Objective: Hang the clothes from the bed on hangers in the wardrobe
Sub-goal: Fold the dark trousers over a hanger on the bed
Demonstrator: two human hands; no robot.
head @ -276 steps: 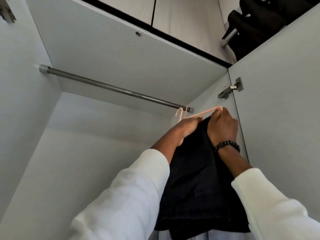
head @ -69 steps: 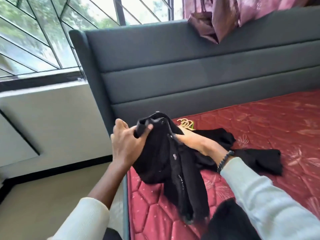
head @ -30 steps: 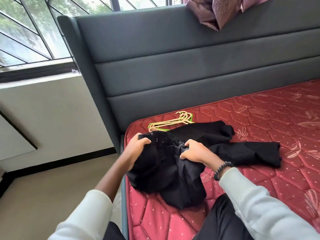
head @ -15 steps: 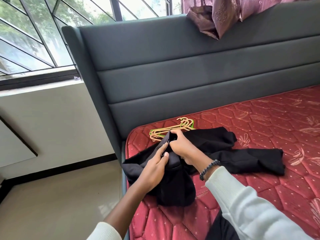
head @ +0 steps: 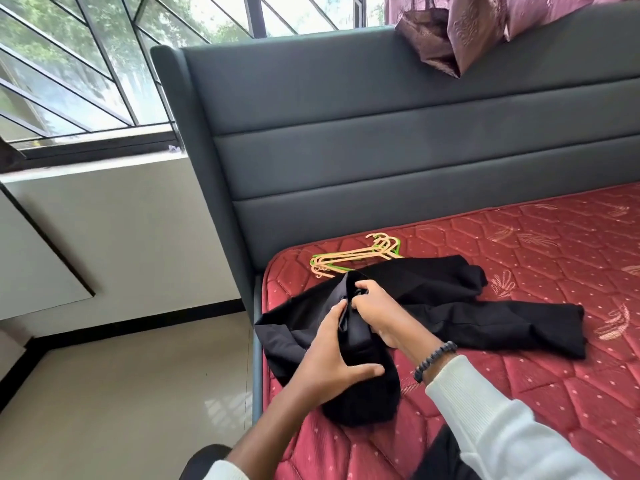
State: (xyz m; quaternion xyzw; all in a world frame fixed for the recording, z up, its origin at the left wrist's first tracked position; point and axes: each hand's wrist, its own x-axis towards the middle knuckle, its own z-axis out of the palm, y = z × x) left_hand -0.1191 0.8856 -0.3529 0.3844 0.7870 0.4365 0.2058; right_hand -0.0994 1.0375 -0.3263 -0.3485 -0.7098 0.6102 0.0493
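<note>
Both hands, left hand (head: 332, 362) and right hand (head: 375, 306), grip a black garment (head: 360, 393) on the mattress (head: 519, 393); hangers (head: 356, 258) at 12 o'clock untouched, so hanging remains.

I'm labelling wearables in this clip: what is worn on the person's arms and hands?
Both arms wear white ribbed-knit sleeves, the left sleeve pushed well up the forearm. The right wrist carries a dark beaded bracelet. The left hand and right hand are bare, with no gloves or rings visible.
</note>
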